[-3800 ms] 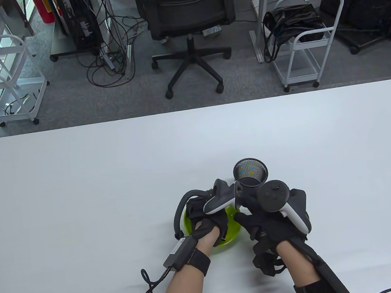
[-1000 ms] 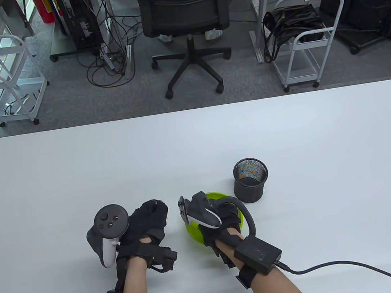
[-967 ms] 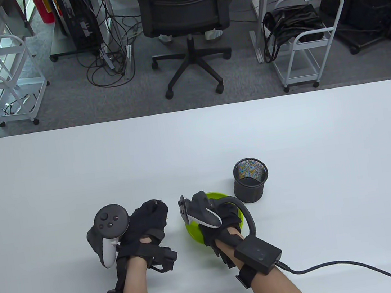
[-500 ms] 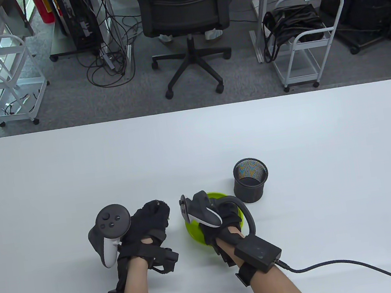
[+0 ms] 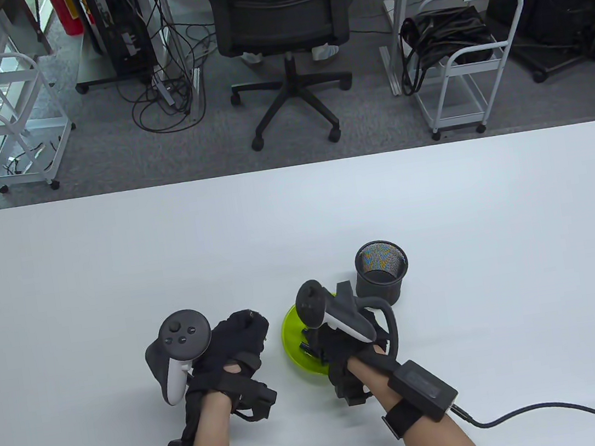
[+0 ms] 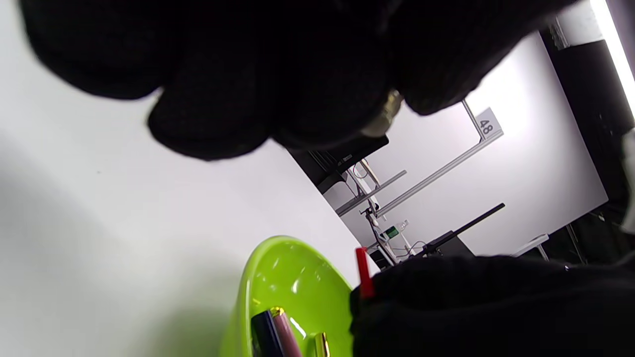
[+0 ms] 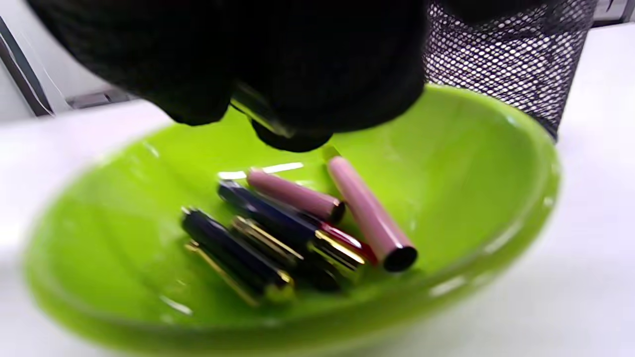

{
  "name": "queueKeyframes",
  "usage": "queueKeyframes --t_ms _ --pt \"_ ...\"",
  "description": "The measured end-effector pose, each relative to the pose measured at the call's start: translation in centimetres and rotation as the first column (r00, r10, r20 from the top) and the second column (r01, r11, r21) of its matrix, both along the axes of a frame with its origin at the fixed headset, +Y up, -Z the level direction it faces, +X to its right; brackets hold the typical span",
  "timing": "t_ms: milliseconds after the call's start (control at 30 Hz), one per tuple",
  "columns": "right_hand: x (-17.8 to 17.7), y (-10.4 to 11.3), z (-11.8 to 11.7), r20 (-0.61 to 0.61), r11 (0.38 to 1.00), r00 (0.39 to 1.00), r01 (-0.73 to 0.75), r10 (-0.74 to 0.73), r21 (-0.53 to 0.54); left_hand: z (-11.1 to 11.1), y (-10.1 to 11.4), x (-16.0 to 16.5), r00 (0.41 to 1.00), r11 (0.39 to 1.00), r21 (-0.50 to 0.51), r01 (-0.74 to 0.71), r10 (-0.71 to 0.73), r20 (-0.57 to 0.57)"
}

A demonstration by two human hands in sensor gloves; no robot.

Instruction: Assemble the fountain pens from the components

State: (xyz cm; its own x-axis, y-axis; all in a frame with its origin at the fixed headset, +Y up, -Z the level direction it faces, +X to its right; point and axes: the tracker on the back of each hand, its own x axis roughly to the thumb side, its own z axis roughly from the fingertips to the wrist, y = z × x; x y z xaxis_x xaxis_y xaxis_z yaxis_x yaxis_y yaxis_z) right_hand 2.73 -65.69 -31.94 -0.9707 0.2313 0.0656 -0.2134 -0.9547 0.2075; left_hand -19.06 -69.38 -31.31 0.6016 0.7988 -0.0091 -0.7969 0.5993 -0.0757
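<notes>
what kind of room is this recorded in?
Likely an office or lab set up for data collection: a white table, an office chair on grey carpet, white rolling carts, and loose cables by equipment.

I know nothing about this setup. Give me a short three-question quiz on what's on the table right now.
1. True or false: the green bowl holds pink pen parts.
2. What stands just behind the bowl: (a) a glass jar, (b) a black mesh pen cup, (c) a book?
3. Fill in: the right hand hovers over the ____, while the left hand stays beside it.

Key: 1 true; 2 b; 3 bowl.
</notes>
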Motion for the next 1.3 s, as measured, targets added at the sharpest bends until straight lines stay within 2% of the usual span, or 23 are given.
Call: queueKeyframes --t_ms 100,200,300,367,467,600,667,1067,1200,1300 --pt "1.2 0.5 1.2 -0.058 0.992 0.99 0.128 -0.127 0.017 0.0 -0.1 0.6 0.999 0.999 0.001 0.039 -0.039 0.027" --pt "2.1 0.7 2.3 -0.102 0.988 0.983 0.155 -0.152 0.022 0.1 0.0 1.1 0.996 0.997 0.012 0.075 -0.075 0.044" --pt "3.2 0.4 3.2 -0.104 0.979 0.978 0.188 -0.179 0.081 0.2 -0.1 1.3 0.994 0.996 0.01 0.092 -0.093 0.051" --pt "3.8 0.1 3.5 -0.107 0.976 0.975 0.202 -0.193 0.084 0.1 -0.2 1.1 0.998 0.999 -0.004 0.044 -0.044 0.052" --pt "4.7 0.1 3.5 -0.108 0.965 0.963 0.255 -0.248 0.06 0.1 -0.5 0.7 0.994 0.994 -0.037 -0.103 0.104 0.04" --pt "5.6 0.3 3.6 -0.111 0.935 0.934 0.349 -0.341 0.064 0.1 -0.9 0.5 0.956 0.954 -0.085 -0.287 0.291 0.044" --pt "5.9 0.4 3.7 -0.113 0.939 0.939 0.334 -0.324 0.085 0.1 -1.0 0.5 0.939 0.937 -0.092 -0.336 0.341 0.044" --pt "6.5 -0.1 3.4 -0.091 0.913 0.921 0.388 -0.378 0.131 -0.1 -1.8 0.4 0.957 0.951 -0.12 -0.284 0.288 0.019" --pt "7.0 0.2 3.5 -0.11 0.85 0.872 0.489 -0.477 0.194 -0.1 -2.1 0.1 0.948 0.94 -0.126 -0.316 0.319 0.001" --pt "7.3 0.4 3.7 -0.16 0.764 0.783 0.622 -0.602 0.173 -0.2 -2.5 -0.2 0.936 0.928 -0.124 -0.352 0.351 -0.033"
